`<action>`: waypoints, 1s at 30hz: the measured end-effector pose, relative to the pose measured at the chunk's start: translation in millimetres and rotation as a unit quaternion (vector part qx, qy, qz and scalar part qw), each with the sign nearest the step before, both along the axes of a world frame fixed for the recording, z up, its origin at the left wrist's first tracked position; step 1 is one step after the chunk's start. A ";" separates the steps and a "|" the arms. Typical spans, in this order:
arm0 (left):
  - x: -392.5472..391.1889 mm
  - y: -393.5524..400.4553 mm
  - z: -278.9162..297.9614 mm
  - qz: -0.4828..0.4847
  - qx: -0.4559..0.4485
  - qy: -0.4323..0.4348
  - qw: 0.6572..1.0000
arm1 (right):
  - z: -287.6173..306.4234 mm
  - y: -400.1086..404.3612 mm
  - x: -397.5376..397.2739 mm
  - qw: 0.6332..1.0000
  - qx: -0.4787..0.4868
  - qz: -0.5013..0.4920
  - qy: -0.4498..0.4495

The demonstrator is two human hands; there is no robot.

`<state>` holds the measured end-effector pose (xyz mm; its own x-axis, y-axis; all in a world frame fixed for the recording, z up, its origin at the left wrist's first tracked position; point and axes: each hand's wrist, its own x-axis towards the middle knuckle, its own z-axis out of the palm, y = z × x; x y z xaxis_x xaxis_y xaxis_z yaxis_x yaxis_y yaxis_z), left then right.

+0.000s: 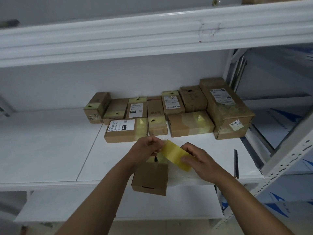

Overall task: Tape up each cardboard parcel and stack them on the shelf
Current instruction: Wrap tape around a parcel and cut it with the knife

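Observation:
A small brown cardboard parcel [150, 178] hangs over the front edge of the white shelf [50, 150], just under my hands. My right hand [198, 158] grips a yellowish roll of tape [176, 157] above the parcel's top. My left hand [145, 148] pinches the loose end of the tape beside the roll, with a strip running down onto the parcel's top. Several taped parcels [191, 123] lie packed together at the back right of the shelf.
A large taped box [227, 107] stands at the right end of the row by the perforated shelf upright [288, 160]. A dark pen-like stick [236, 162] lies near the shelf's right front edge. Another shelf board [152, 31] runs overhead, and a lower one [118, 204] below.

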<state>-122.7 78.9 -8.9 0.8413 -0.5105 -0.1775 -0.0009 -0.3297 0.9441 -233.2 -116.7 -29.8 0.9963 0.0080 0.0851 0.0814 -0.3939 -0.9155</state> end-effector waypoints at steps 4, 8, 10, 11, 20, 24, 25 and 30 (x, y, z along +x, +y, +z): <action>4.5 2.6 2.8 0.009 -0.007 -0.014 1.000 | 8.4 6.8 -0.5 1.000 -0.005 0.020 0.010; 5.9 5.2 14.0 -0.013 -0.028 0.017 0.999 | 27.9 8.1 -4.2 0.999 0.039 0.008 -0.028; 7.0 6.4 19.6 -0.017 -0.046 0.045 0.998 | 35.8 8.8 -6.2 0.998 0.053 0.009 -0.039; 6.7 6.2 22.0 -0.018 -0.055 0.057 0.997 | 38.1 8.6 -6.2 0.998 0.057 0.003 -0.036; 12.6 25.4 53.5 0.073 -0.057 -0.029 0.995 | 57.8 -14.6 -3.3 0.997 -0.022 -0.070 -0.024; 7.2 20.5 49.3 0.101 -0.022 -0.047 0.993 | 60.0 -14.0 8.8 0.988 -0.111 -0.108 0.009; 7.3 19.8 47.0 0.118 -0.022 -0.056 0.991 | 60.9 -12.3 12.1 0.982 -0.152 -0.107 0.020; 16.4 25.7 39.9 0.150 0.011 -0.080 0.985 | 54.0 -9.0 21.1 0.943 -0.303 -0.112 0.083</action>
<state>-106.3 104.6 31.0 0.9720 -0.2320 -0.0380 -0.0490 -0.3582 0.9324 -212.1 -125.7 24.2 0.9780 -0.2074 -0.0240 -0.1905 -0.8392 -0.5093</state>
